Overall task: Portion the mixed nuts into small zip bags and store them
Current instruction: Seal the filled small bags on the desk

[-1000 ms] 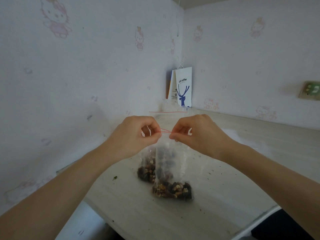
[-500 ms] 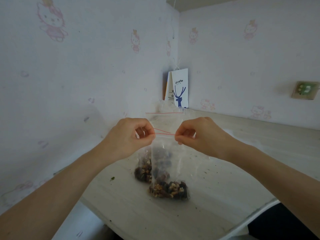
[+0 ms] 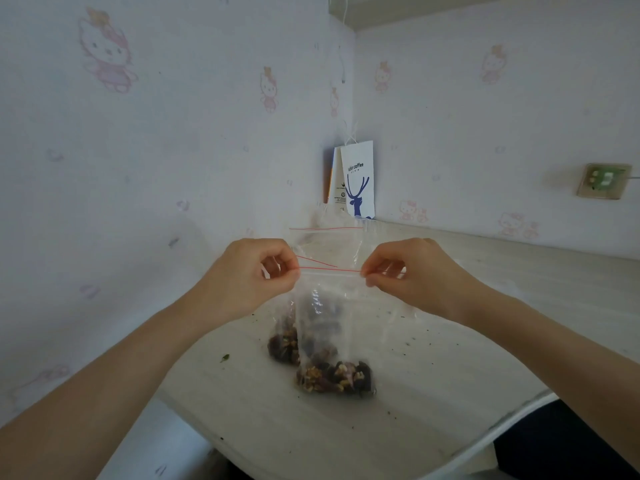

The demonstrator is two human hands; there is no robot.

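Left hand (image 3: 249,275) and right hand (image 3: 415,271) are pinching, grip pressed tight, opposite ends of the red seal on the zip bag (image 3: 325,306), standing near the worktop (image 3: 450,393) front edge (film judged limp, slippery, light; seal offering firmest hold).

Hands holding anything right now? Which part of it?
Both hold one small zip bag of nuts by its red zip strip: the left hand pinches the strip's left end, the right hand its right end.
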